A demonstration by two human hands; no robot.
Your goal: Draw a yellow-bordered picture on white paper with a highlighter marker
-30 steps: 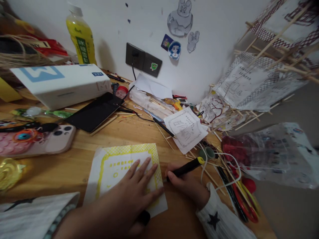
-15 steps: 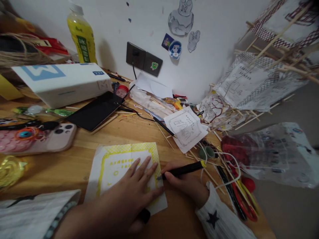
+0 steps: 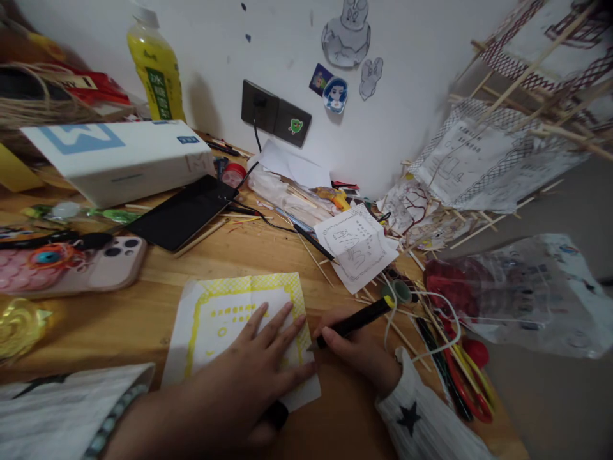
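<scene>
A white sheet of paper (image 3: 179, 348) lies on the wooden table, bearing a yellow patterned border, yellow marks and a small yellow circle. My left hand (image 3: 249, 370) rests flat across it with fingers spread. From beneath that hand's lower edge pokes a black rounded piece (image 3: 275, 415), perhaps a pen cap; its other part is hidden. My right hand (image 3: 357, 348) is closed around a black marker (image 3: 357, 319) with a yellow end. The marker's tip is at the sheet's right edge, close to my left fingertips; I cannot tell whether it touches.
A drawn-on paper (image 3: 357, 246) lies beyond my right hand, among thin wooden sticks and a white cord (image 3: 450, 306). Red-handled scissors (image 3: 472, 390) are at the right edge. A black tablet (image 3: 184, 214), a phone (image 3: 117, 265) and a white box (image 3: 129, 160) sit left.
My right hand's marker tip has shifted slightly down and right along the paper's edge, and its yellow end has tipped up a little. My left hand stays in place.
</scene>
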